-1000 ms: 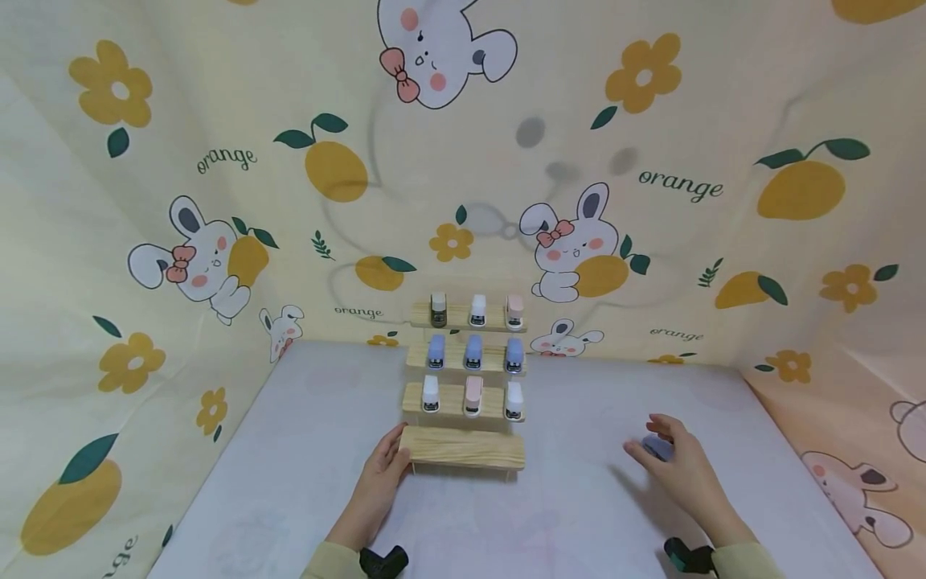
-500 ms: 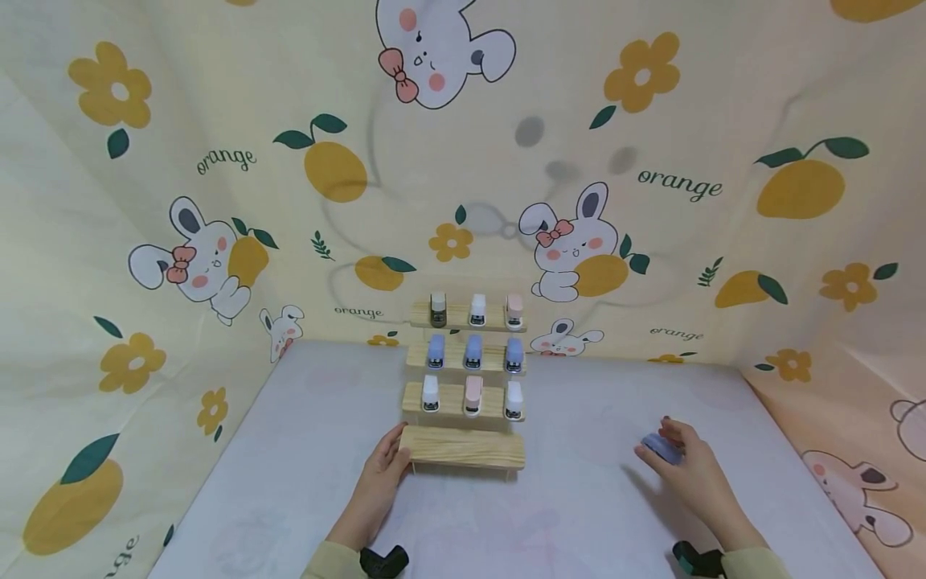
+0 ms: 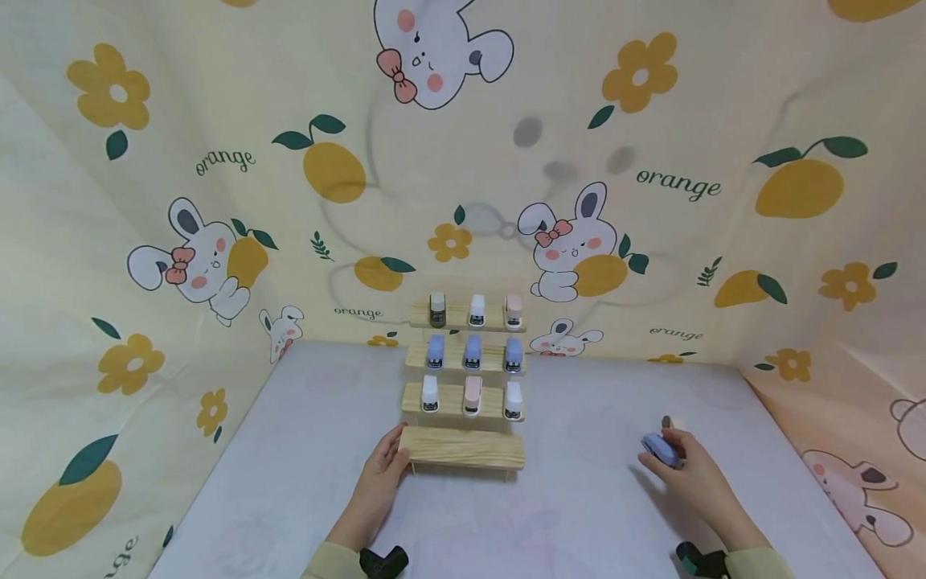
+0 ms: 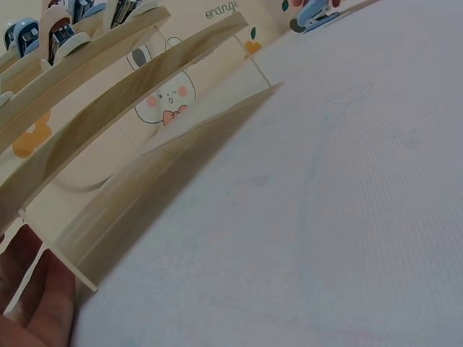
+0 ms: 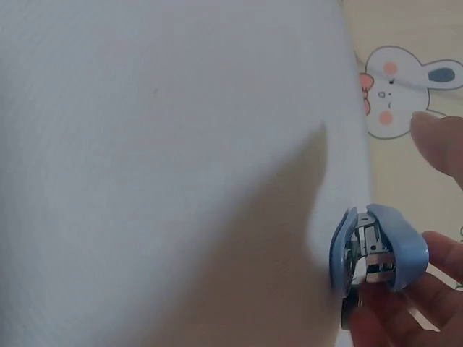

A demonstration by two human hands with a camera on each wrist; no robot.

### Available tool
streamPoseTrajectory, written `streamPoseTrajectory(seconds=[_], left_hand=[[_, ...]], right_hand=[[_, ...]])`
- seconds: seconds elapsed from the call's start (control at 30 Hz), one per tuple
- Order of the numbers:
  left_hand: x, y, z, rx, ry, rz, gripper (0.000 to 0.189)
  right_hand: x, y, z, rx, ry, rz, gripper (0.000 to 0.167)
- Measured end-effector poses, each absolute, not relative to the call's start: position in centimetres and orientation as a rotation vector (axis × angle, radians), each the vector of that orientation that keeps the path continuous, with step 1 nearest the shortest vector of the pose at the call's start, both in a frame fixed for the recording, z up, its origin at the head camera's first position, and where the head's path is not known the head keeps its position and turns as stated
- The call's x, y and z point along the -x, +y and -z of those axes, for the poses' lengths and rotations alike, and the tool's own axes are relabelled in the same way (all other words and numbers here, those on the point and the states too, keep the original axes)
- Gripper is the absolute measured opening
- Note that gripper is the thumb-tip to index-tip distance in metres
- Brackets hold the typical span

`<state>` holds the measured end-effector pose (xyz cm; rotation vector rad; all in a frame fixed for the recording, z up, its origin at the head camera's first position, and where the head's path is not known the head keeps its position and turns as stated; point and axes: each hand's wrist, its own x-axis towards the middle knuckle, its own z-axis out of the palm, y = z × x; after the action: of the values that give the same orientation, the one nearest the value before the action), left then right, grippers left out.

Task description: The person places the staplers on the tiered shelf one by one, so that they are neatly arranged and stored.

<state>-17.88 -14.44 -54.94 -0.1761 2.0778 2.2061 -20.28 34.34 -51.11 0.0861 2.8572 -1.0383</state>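
My left hand (image 3: 381, 468) grips the left end of the lowest wooden shelf of a tiered display rack (image 3: 463, 448). Its fingers (image 4: 52, 293) show by the clear side support in the left wrist view. Off to the right, my right hand (image 3: 693, 474) holds a small blue stapler (image 3: 661, 450) in its fingers. The right wrist view shows the blue stapler (image 5: 398, 249) from its metal end, with fingers behind and below it. A small dark piece (image 5: 350, 312) appears just under it, mostly hidden, and I cannot tell what it is.
Mini staplers stand in rows on the upper three shelves: a dark-bodied one (image 3: 437, 310), white (image 3: 477, 310) and pink (image 3: 473, 395) ones, and a blue row (image 3: 473, 352). The white table (image 3: 579, 515) meets a printed cloth backdrop (image 3: 463, 161) behind the rack.
My right hand has shifted slightly right, and the blue stapler has turned and shows more fully in its fingers. My left hand stays on the rack.
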Motion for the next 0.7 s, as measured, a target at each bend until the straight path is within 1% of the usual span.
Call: streamPoseTrajectory(seconds=[0.43, 0.7], left_hand=[[17.78, -14.37, 54.8, 0.181, 2.085, -2.202, 0.053], [17.79, -14.31, 54.55, 0.193, 2.084, -2.194, 0.053]], right_hand=[[20.59, 34.42, 51.71, -0.102, 2.841, 0.98, 0.087], [20.51, 34.26, 51.59, -0.113, 2.817, 0.873, 0.087]])
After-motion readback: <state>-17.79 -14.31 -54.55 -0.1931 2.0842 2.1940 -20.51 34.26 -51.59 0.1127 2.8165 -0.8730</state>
